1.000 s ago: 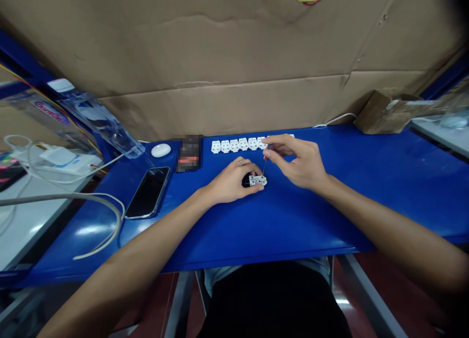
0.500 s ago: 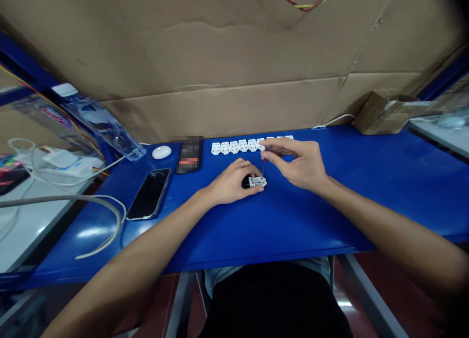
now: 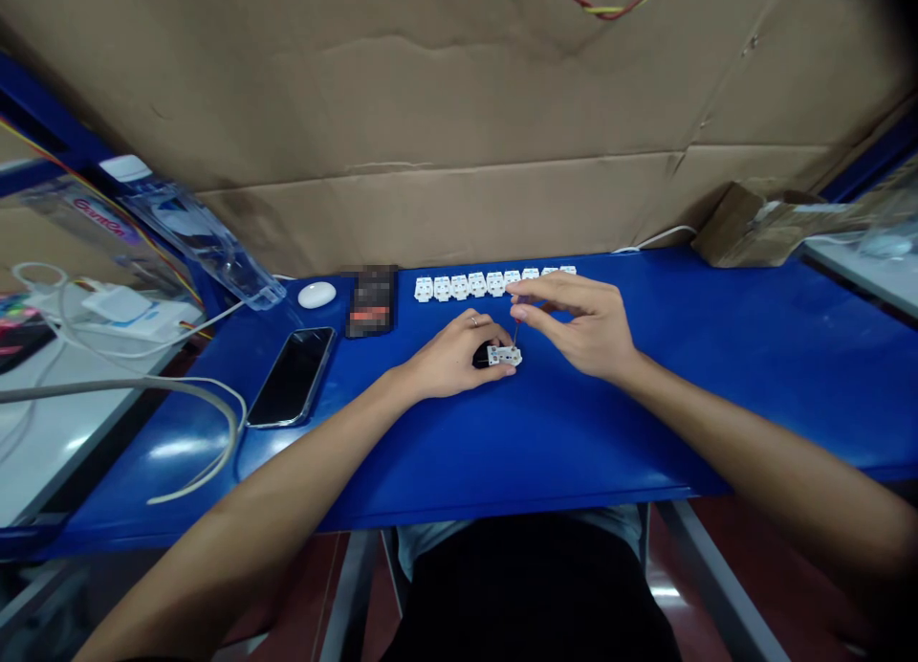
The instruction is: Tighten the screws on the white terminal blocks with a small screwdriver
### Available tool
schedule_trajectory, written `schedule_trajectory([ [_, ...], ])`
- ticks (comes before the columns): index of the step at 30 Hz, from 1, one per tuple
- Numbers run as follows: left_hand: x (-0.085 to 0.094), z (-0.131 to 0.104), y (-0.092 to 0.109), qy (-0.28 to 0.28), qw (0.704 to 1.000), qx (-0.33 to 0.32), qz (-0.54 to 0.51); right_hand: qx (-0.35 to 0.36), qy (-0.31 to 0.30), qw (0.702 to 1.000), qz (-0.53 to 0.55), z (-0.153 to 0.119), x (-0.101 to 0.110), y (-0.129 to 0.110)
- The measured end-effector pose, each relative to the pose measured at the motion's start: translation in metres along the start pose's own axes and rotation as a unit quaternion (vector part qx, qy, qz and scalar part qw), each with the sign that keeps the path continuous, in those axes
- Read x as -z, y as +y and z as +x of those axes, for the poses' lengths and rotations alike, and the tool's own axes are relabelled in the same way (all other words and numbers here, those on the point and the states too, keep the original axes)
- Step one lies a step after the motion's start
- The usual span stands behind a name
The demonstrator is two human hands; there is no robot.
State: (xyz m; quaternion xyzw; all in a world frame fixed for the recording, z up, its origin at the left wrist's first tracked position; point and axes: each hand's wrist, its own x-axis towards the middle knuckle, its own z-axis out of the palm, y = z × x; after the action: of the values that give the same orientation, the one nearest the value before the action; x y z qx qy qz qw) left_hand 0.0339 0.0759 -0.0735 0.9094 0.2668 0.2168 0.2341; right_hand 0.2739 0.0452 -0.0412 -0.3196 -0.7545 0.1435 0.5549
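Note:
Between thumb and fingers, my left hand [image 3: 459, 358] grips a small white plastic part [image 3: 504, 356] with metal spots on its top, low over the blue table. Something black sits at the part's left end, partly covered by the fingers. My right hand [image 3: 580, 322] pinches a small screwdriver [image 3: 515, 331] by its reddish handle. Its thin shaft points down and its tip meets the right end of the white part. Behind both hands runs a row of several similar white plastic parts [image 3: 460, 287], the right ones partly hidden by my right hand.
Left of the row lie a dark pixelated object [image 3: 371, 301], a white oval mouse [image 3: 316, 295] and a phone [image 3: 293, 377]. A water bottle [image 3: 201, 236] leans at the left, above cables [image 3: 229, 423]. A cardboard box [image 3: 753, 224] stands back right against the cardboard wall [image 3: 445, 107].
The fingers of my right hand have shifted slightly on the screwdriver. The white part stays in my left hand, and the view has tilted a little.

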Motion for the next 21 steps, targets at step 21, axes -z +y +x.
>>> schedule_trajectory([
  [21,0.0,0.004,-0.008,-0.024,0.999,-0.028,0.01,-0.012,0.05,0.999,-0.016,-0.008,-0.007,0.007],
])
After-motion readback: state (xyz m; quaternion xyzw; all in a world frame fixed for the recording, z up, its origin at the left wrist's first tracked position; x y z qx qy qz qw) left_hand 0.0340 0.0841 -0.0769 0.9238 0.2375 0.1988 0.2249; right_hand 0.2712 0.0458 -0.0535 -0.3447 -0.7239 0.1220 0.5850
